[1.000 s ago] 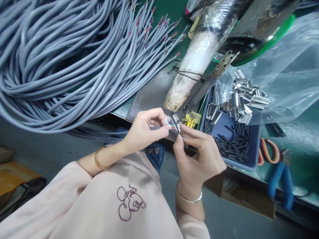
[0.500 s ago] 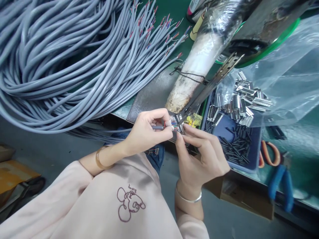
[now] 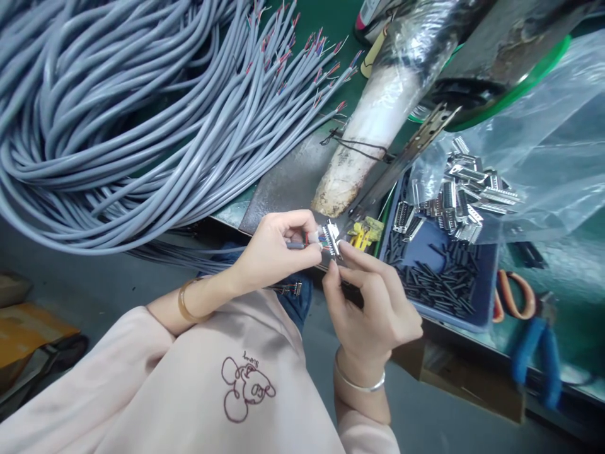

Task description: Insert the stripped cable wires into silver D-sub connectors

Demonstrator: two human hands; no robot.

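In my left hand (image 3: pixel 278 249) the end of a grey cable (image 3: pixel 296 245) is pinched between thumb and fingers, its thin coloured wires fanned toward a metal multi-pin connector (image 3: pixel 332 238). The thumb and fingertips of my right hand (image 3: pixel 373 296) close on the connector's lower right edge. Wires meet the row of pins; whether each one is joined is too small to tell. Just beyond the connector, a narrow metal bar (image 3: pixel 401 161) slants down beside a white wrapped tube (image 3: pixel 362 135), apart from the connector.
Many grey cables (image 3: pixel 142 157) with stripped ends lie at left. A blue tray (image 3: pixel 486 309) at right holds black sleeves (image 3: pixel 444 277) and loose connectors (image 3: pixel 466 189), partly under a clear plastic bag (image 3: pixel 562 120). Blue-handled cutters (image 3: pixel 539 353) and a yellow piece (image 3: pixel 363 233) lie nearby.
Both hands have drawn slightly left with the connector, away from the metal bar's lower end. The connector has tilted and its shiny face shows more.
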